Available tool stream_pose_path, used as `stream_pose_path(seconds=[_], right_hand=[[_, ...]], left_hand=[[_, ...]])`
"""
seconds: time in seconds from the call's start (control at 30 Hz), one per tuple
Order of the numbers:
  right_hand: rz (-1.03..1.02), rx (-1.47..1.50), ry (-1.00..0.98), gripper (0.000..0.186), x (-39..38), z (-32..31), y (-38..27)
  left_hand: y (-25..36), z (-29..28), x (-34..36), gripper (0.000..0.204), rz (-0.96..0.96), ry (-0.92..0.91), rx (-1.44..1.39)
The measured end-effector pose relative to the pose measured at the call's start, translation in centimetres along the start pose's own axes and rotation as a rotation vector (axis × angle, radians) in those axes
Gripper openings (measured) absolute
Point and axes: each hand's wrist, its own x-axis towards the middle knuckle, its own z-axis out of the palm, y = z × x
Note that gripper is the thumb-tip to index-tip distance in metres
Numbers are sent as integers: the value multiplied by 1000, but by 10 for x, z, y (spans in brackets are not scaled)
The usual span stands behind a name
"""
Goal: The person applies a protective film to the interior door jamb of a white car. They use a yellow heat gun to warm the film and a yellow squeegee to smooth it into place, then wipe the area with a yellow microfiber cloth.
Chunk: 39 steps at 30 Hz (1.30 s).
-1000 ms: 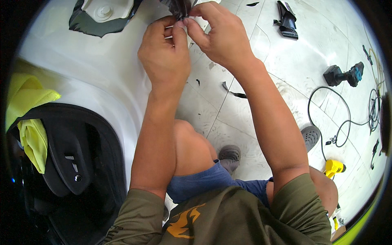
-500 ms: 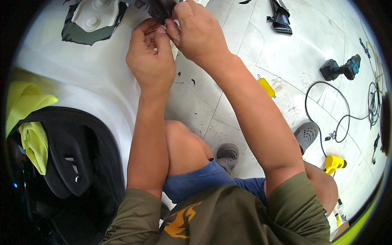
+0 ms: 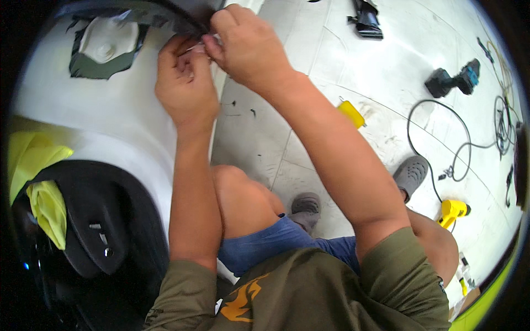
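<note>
Both my hands are at the edge of a white car body panel [image 3: 83, 105], where dark film or trim [image 3: 176, 14] runs across the top. My left hand [image 3: 187, 83] has curled fingers, thumb and fingertips pinched on something small that I cannot make out. My right hand [image 3: 251, 52] is closed at the dark material, just right of and above my left, its fingertips close to my left's. Left of them, a white mount [image 3: 106, 45] sits within a cut-out of dark backing [image 3: 96, 70].
Yellow cloths [image 3: 36, 154] hang by a black car door opening [image 3: 127, 220]. On the tiled floor [image 3: 287, 138] lie a yellow rectangular object [image 3: 351, 114], cordless drill [image 3: 451, 80], yellow heat gun [image 3: 454, 212], looped cables [image 3: 468, 143] and black scraps [image 3: 365, 22].
Both hands have shifted left in the picture, the right also slightly downward, while still closed together at the dark material. The yellow object on the floor has come out from behind my right forearm.
</note>
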Motion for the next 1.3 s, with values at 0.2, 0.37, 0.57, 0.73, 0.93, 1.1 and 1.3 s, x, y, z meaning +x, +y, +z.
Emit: stream_pose_path(seconds=[0.2, 0.37, 0.57, 0.73, 0.93, 1.1, 1.3], right_hand=[[435, 107, 5, 24, -46, -32, 37], [854, -118, -4, 20, -170, -85, 140], [1155, -85, -78, 25, -199, -81, 138], [1111, 13, -210, 25, -179, -64, 116], [1121, -74, -207, 27, -191, -78, 130], [1066, -129, -223, 25, -197, -94, 144], [990, -613, -251, 24, -223, -144, 165]], left_hand=[[-5, -7, -9, 26, -101, 37, 38], [-5, 5, -7, 28, -44, 36, 189], [4, 3, -2, 31, 5, 12, 140], [10, 4, -4, 31, 69, 22, 193], [11, 10, 3, 29, 92, 20, 378], [4, 18, 6, 21, 144, 54, 569], [5, 12, 1, 20, 46, 36, 503]])
